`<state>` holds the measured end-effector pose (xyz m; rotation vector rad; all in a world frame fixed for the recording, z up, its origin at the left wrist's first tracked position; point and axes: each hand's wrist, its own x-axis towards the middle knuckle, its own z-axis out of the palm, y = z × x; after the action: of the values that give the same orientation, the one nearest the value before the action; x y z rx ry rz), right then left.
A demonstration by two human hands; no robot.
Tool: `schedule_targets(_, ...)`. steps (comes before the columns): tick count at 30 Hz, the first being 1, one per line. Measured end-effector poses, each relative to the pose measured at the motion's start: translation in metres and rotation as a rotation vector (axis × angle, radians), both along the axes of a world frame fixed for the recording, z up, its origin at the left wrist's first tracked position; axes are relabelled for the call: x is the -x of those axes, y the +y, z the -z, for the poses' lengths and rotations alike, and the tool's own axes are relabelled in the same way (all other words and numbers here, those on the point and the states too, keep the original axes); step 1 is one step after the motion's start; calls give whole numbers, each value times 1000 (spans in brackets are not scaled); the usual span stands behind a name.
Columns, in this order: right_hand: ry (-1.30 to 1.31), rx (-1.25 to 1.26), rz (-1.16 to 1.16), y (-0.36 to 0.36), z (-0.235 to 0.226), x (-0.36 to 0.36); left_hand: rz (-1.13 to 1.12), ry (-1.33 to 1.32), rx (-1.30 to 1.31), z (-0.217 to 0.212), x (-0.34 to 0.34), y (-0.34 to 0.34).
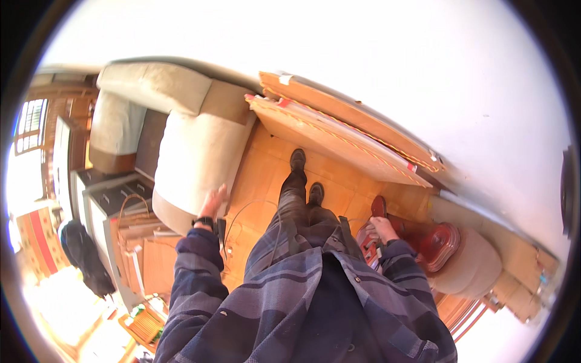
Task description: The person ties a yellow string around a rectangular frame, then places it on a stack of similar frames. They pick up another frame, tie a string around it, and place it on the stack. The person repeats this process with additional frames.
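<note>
My left hand (215, 199), with a black watch on its wrist, is held with fingers apart beside the pale seat of a beige sofa (187, 160); it holds nothing, and I cannot tell whether it touches the seat. At my right side, my right hand (382, 230) is closed at the upper end of a red object (367, 243) with pale markings; its kind is not clear, and my sleeve partly covers it. Just beyond that hand shows a rounded dark red piece (379, 206). A glossy red lidded case (440, 245) lies on a beige cushioned seat (481, 263) to the right.
Large flat cardboard packages (345, 130) lean against the white wall ahead. Wooden floor (266, 160) runs between them and the sofa. Dark-fronted drawers (118, 196) and a cardboard box (160, 257) stand at left. A thin cable loops beside my left leg.
</note>
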<state>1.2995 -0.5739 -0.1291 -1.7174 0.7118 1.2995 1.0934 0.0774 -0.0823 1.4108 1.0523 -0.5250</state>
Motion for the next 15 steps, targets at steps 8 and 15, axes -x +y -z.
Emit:
schedule_targets(8,30,-2,-258,-1,-21,2,-429,579,143,-31,287,-179)
schedule_targets(15,-168,57,-354,29,-40,-46,-552,438,174,-33,358,-253)
